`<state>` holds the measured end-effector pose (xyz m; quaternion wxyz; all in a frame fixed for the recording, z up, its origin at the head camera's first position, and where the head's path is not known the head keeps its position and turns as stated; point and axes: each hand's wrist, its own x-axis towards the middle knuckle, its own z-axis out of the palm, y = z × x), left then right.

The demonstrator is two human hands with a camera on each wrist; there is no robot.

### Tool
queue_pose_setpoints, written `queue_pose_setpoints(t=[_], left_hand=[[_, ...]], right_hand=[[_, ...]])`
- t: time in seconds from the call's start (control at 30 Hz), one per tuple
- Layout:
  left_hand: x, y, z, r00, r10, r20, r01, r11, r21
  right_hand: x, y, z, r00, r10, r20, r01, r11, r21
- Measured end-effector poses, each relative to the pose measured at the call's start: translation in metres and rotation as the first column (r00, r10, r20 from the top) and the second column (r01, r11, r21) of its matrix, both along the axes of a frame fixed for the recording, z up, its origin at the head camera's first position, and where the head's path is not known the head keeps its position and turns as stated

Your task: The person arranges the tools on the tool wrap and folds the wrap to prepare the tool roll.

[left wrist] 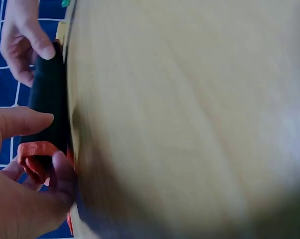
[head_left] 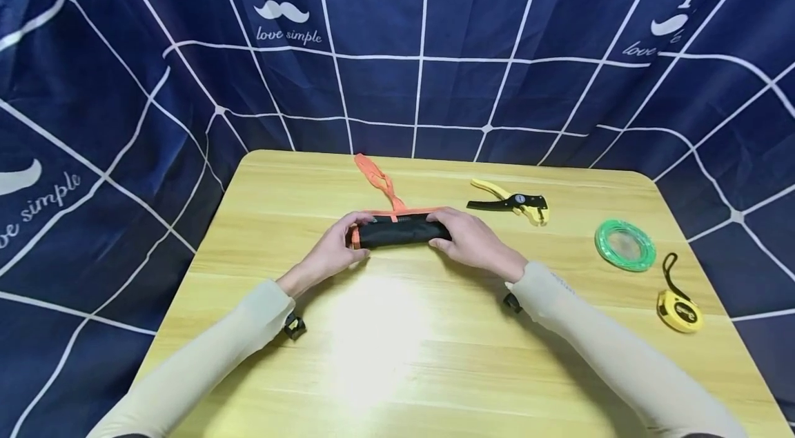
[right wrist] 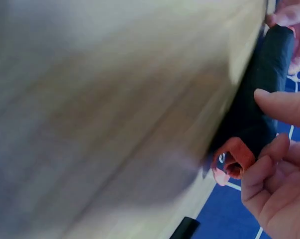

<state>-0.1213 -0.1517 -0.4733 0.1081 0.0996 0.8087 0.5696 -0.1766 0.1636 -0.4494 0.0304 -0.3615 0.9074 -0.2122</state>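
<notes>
A black fabric tool roll (head_left: 400, 232) with orange edging lies rolled up across the table. From its far side an orange strap (head_left: 380, 179) stretches away over the wood. My left hand (head_left: 335, 245) grips the left end, thumb on the near side and fingers over the top. The right end is held by my right hand (head_left: 468, 238) in the same way. Orange trim (left wrist: 38, 149) curls at the roll's end by the fingers in the left wrist view. In the right wrist view, an orange loop (right wrist: 234, 157) shows at the other end. What lies inside the roll is hidden.
Behind the right hand lies a yellow and black wire stripper (head_left: 515, 201). Farther right are a green coil (head_left: 625, 245) and a yellow tape measure (head_left: 680, 310) with a black wrist loop. A blue checked curtain (head_left: 373, 86) hangs close behind the wooden table (head_left: 279, 190).
</notes>
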Motion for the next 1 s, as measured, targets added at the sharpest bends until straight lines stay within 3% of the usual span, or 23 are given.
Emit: queue_pose_setpoints(t=[0.1,0.23,0.53,0.67,1.0], left_hand=[[-0.001,0.0,-0.004,0.999,0.033,-0.02,-0.034,0.998,-0.049],[-0.006,-0.001,-0.007,0.995,0.09,-0.049,-0.093,0.994,-0.051],[-0.011,0.002,-0.004,0.988,0.155,-0.021,-0.154,0.988,0.032],[-0.014,0.003,-0.002,0.987,0.159,-0.025,-0.158,0.987,0.039],[-0.029,-0.002,0.005,0.989,0.138,-0.061,-0.142,0.988,-0.068]], right_hand=[[-0.004,0.0,0.003,0.999,0.031,0.013,-0.032,0.999,0.034],[-0.012,-0.001,0.008,0.997,0.065,0.029,-0.067,0.995,0.068],[-0.024,0.002,0.009,0.989,0.04,0.142,-0.048,0.998,0.052],[-0.023,0.004,0.005,0.986,0.023,0.165,-0.024,1.0,0.008],[-0.028,0.004,-0.005,0.991,-0.004,0.132,0.016,0.996,-0.085]])
